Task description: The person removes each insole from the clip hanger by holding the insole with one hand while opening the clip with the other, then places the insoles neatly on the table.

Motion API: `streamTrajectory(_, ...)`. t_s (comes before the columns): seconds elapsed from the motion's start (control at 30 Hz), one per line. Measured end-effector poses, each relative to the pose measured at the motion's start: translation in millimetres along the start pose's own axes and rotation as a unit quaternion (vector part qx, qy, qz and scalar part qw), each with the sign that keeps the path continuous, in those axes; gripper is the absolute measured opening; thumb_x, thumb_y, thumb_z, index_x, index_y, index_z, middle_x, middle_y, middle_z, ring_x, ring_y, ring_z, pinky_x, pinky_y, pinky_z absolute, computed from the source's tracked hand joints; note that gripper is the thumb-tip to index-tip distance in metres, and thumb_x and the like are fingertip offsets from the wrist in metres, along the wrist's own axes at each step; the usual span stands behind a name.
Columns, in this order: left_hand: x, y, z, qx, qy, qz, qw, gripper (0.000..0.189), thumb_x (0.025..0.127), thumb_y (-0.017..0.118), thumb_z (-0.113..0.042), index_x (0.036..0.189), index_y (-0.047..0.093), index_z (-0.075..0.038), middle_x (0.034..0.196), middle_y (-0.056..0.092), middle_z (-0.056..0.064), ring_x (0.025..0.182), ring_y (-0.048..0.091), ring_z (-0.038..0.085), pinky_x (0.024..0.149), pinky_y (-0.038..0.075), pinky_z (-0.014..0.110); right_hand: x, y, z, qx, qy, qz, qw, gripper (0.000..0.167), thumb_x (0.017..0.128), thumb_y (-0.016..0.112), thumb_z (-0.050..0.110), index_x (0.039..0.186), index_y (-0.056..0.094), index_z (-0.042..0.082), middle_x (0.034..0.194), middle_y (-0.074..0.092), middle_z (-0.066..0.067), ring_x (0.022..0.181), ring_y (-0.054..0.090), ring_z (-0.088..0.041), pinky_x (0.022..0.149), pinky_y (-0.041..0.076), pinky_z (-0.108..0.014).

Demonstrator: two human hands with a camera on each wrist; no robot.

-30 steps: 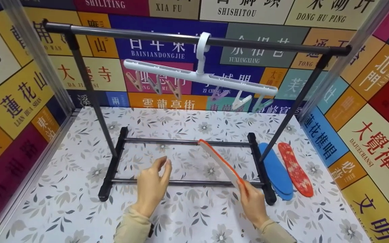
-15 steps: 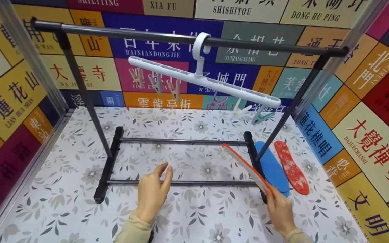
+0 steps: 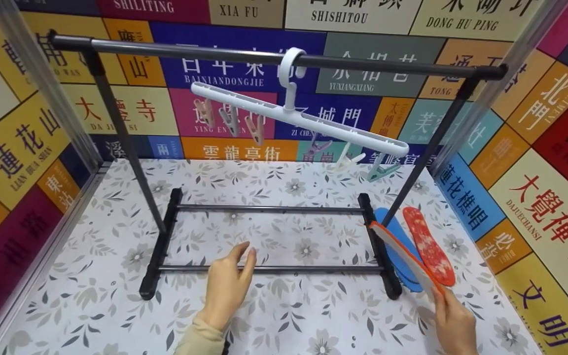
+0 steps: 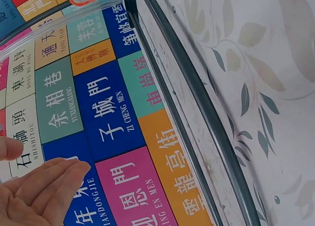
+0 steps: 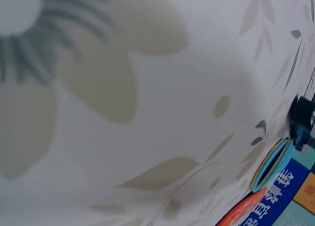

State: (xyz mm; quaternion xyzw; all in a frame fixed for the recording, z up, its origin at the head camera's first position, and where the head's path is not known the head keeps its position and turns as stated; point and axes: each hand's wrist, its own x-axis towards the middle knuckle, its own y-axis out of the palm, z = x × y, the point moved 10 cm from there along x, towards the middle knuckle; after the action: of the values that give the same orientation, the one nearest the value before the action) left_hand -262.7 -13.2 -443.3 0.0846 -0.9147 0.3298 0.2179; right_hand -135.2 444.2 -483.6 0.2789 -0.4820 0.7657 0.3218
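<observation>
My right hand [image 3: 455, 323] grips an orange-edged insole [image 3: 414, 259] by its near end, with the pale side facing left. This insole is tilted up above a blue insole pair [image 3: 396, 246] and partly covers it. A red patterned insole [image 3: 427, 241] lies to the right of the blue ones. My left hand [image 3: 230, 283] is held over the rack's front bar, fingers and thumb apart, with nothing between them. In the left wrist view, its fingers [image 4: 54, 191] look relaxed. The right hand itself is out of the right wrist view, where part of the blue insoles [image 5: 272, 164] appears.
A dark metal rack [image 3: 158, 268] stands on the flower-patterned tabletop [image 3: 91, 296]. From its top rail [image 3: 190, 51] hangs a white hanger [image 3: 299, 118], lower on its right side, bearing several coloured clips [image 3: 254, 130]. Printed panels [image 3: 363, 29] form walls behind and at both sides.
My right hand has carried the orange-edged insole rightward, from over the rack base to above the blue insoles. The hanger has swung down on its right side. The left hand has barely moved.
</observation>
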Motion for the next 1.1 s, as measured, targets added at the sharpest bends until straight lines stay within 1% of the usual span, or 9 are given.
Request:
streamTrajectory(0.13, -1.7, 3.1, 3.3, 0.012, -0.012, 0.017, 0.9997, 0.032, 0.099, 0.060, -0.029, 0.114, 0.071, -0.003, 0.104, 0.075, 0.016, 0.069, 0.073, 0.025, 0.076, 0.058, 0.043, 1.4, -7.2, -10.0, -0.014, 0.005, -0.012, 0.9998, 0.011, 0.083, 0.070, -0.007, 0.093, 0.066, -0.008, 0.065, 0.063, -0.026, 0.054, 0.057, -0.046, 0.054, 0.039, -0.050)
streamTrajectory(0.23, -2.1, 2.7, 5.2, 0.024, -0.013, 0.021, 0.9994, 0.032, 0.099, 0.059, -0.030, 0.114, 0.071, -0.005, 0.100, 0.076, 0.015, 0.062, 0.070, 0.020, 0.073, 0.058, 0.042, 5.1, -9.0, -20.1, -0.028, 0.023, -0.007, 0.9993, 0.009, 0.086, 0.069, -0.004, 0.091, 0.065, -0.009, 0.059, 0.059, -0.024, 0.047, 0.051, -0.040, 0.048, 0.036, -0.044)
streamTrajectory(0.37, -1.3, -1.0, 7.6, 0.029, -0.011, 0.018, 0.9994, 0.032, 0.099, 0.059, -0.030, 0.116, 0.071, -0.005, 0.071, 0.074, 0.009, 0.051, 0.066, 0.016, 0.070, 0.058, 0.041, 13.6, -6.7, -37.5, -0.043, 0.057, 0.012, 0.9974, 0.012, 0.091, 0.065, 0.000, 0.093, 0.064, -0.012, 0.059, 0.058, -0.023, 0.045, 0.050, -0.034, 0.042, 0.032, -0.032)
streamTrajectory(0.47, -0.6, -4.2, 9.6, 0.031, -0.008, 0.015, 0.9994, 0.032, 0.099, 0.059, -0.029, 0.116, 0.070, -0.005, 0.060, 0.070, 0.006, 0.048, 0.063, 0.014, 0.068, 0.057, 0.041, 19.4, -3.5, -51.4, -0.058, 0.083, 0.036, 0.9942, 0.017, 0.096, 0.061, 0.006, 0.094, 0.063, -0.011, 0.065, 0.061, -0.026, 0.049, 0.054, -0.034, 0.042, 0.032, -0.026)
streamTrajectory(0.63, -0.3, -8.7, 12.8, 0.034, -0.006, 0.015, 0.9993, 0.032, 0.099, 0.059, -0.028, 0.116, 0.071, -0.004, 0.073, 0.073, 0.011, 0.046, 0.052, 0.007, 0.066, 0.056, 0.040, 22.7, -5.6, -72.7, -0.083, 0.125, 0.062, 0.9867, 0.024, 0.101, 0.054, 0.013, 0.100, 0.062, -0.010, 0.073, 0.065, -0.029, 0.052, 0.057, -0.033, 0.042, 0.029, -0.018)
streamTrajectory(0.77, -0.3, -14.5, 19.5, 0.037, -0.020, 0.017, 0.9990, 0.032, 0.099, 0.059, -0.029, 0.117, 0.070, -0.005, 0.057, 0.065, 0.001, 0.039, 0.038, 0.000, 0.059, 0.053, 0.034, 23.1, -5.5, -85.6, -0.092, 0.150, 0.080, 0.9812, 0.029, 0.103, 0.052, 0.016, 0.105, 0.062, -0.010, 0.071, 0.065, -0.026, 0.047, 0.054, -0.020, 0.041, 0.030, -0.014)
streamTrajectory(0.9, 0.6, -22.3, 25.7, 0.042, -0.026, 0.006, 0.9988, 0.032, 0.098, 0.060, -0.028, 0.117, 0.070, -0.005, 0.060, 0.068, 0.004, 0.041, 0.047, 0.005, 0.059, 0.053, 0.037, 26.1, 3.5, -93.3, -0.099, 0.158, 0.105, 0.9768, 0.033, 0.104, 0.048, 0.019, 0.111, 0.061, -0.011, 0.070, 0.064, -0.024, 0.045, 0.052, -0.015, 0.042, 0.038, -0.022)
streamTrajectory(1.03, -0.6, -26.1, 26.8, 0.041, -0.019, -0.007, 0.9990, 0.031, 0.098, 0.060, -0.027, 0.116, 0.071, -0.004, 0.081, 0.075, 0.013, 0.046, 0.057, 0.010, 0.063, 0.055, 0.041, 33.6, 13.7, -97.7, -0.113, 0.145, 0.120, 0.9757, 0.031, 0.104, 0.049, 0.014, 0.114, 0.061, -0.012, 0.089, 0.067, -0.035, 0.061, 0.064, -0.043, 0.052, 0.053, -0.044)
streamTrajectory(1.1, -1.8, -26.1, 28.3, 0.035, -0.022, -0.003, 0.9991, 0.031, 0.099, 0.060, -0.026, 0.117, 0.070, -0.003, 0.076, 0.075, 0.011, 0.043, 0.056, 0.007, 0.056, 0.054, 0.037, 40.0, 18.8, -99.3, -0.118, 0.133, 0.122, 0.9765, 0.029, 0.102, 0.051, 0.012, 0.115, 0.061, -0.012, 0.095, 0.066, -0.037, 0.069, 0.064, -0.050, 0.058, 0.051, -0.056)
